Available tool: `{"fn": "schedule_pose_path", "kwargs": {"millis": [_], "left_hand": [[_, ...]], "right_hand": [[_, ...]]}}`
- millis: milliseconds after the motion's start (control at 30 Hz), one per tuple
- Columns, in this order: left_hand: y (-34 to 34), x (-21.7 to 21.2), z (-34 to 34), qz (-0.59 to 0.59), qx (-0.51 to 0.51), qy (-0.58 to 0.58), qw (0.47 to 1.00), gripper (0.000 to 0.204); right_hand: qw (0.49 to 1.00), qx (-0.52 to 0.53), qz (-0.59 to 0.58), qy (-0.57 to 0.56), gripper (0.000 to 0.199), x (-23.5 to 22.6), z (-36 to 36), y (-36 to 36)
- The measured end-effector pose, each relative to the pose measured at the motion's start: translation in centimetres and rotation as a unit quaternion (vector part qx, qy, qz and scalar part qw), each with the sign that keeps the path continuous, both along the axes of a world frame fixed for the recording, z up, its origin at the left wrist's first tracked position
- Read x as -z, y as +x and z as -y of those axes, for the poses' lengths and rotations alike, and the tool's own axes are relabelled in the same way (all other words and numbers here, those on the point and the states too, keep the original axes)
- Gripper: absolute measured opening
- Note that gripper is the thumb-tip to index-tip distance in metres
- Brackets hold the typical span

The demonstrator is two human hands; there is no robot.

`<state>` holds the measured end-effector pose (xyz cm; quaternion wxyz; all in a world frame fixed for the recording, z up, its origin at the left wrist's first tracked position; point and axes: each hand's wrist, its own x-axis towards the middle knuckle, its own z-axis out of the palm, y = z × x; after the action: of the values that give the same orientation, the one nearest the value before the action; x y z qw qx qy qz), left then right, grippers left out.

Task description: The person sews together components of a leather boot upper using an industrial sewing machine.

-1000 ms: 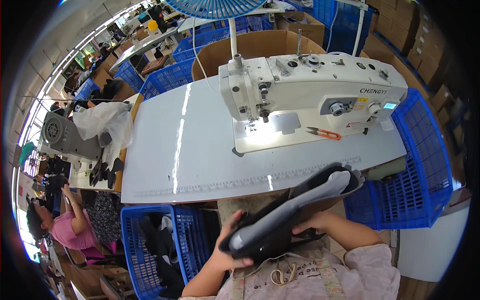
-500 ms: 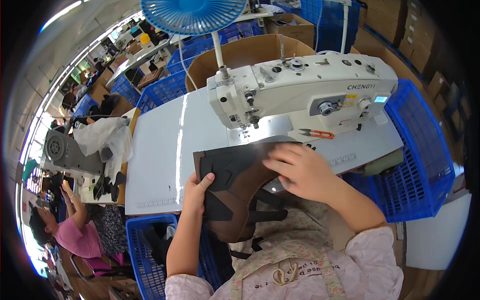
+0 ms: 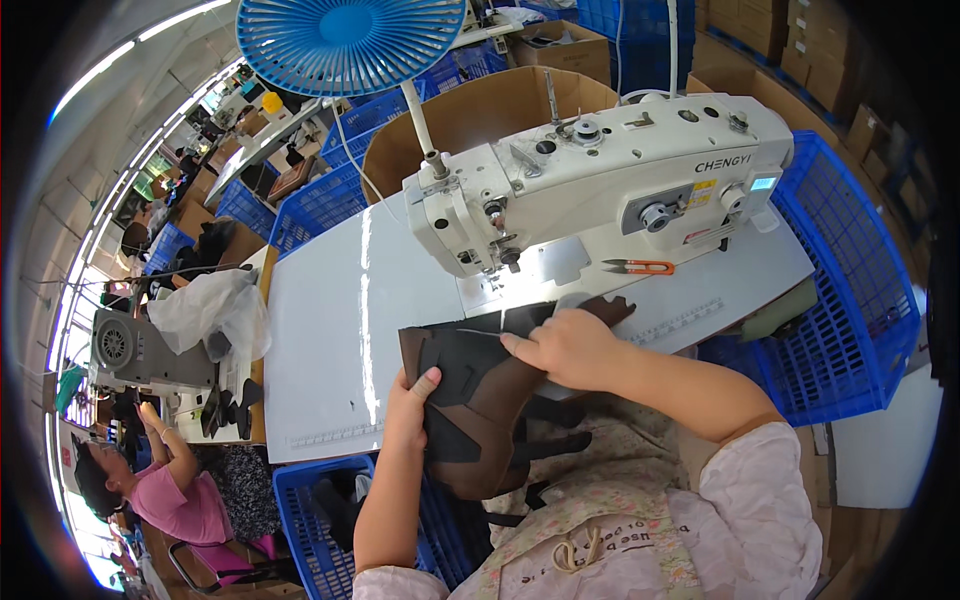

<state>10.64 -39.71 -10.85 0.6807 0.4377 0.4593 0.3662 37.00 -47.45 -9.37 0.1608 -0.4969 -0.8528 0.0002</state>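
A brown shoe upper (image 3: 490, 400) with black panels is held in front of me, off the near edge of the sewing table. My left hand (image 3: 408, 405) grips its left edge, thumb lying on the face and the other fingers hidden behind. At the upper edge, my right hand (image 3: 565, 350) is closed on the piece, one digit pressed on a black panel; its far fingers are blurred. Thin light lines like thread run beside that fingertip. Just beyond stands a white sewing machine (image 3: 600, 175), its needle area lit, with the piece's top edge close to the needle plate.
Orange-handled thread snips (image 3: 640, 267) lie on the white table (image 3: 320, 330). Blue crates stand at the right (image 3: 840, 300) and below left (image 3: 300, 490). A blue fan (image 3: 350, 40) hangs above. A co-worker in pink (image 3: 180, 500) sits at the far left.
My right hand has swept left and down along the upper edge and its fingers have closed. The shoe upper shifted slightly right and down in view; the camera also moved.
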Motion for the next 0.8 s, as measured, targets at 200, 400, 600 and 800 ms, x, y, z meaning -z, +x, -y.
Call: {"fn": "schedule_pose_path", "kwargs": {"millis": [200, 400, 600, 800], "left_hand": [[0.6, -0.7, -4.3, -0.113, 0.059, 0.020, 0.992, 0.058], [2.4, -4.1, -5.2, -0.452, 0.170, 0.082, 0.872, 0.066], [5.6, -6.4, -3.2, -0.473, 0.261, 0.556, 0.632, 0.080], [7.3, -5.4, -5.4, -0.431, 0.434, 0.488, 0.623, 0.090]], "right_hand": [[0.999, 0.030, 0.020, 0.017, 0.042, -0.6, -4.2, 0.8], [0.989, 0.069, 0.009, -0.129, 0.021, 0.8, -4.6, 1.9], [0.986, 0.066, 0.019, -0.149, 0.018, 0.3, -4.6, 1.7], [0.991, 0.058, 0.012, -0.116, 0.027, 1.6, -4.5, 1.5]]}}
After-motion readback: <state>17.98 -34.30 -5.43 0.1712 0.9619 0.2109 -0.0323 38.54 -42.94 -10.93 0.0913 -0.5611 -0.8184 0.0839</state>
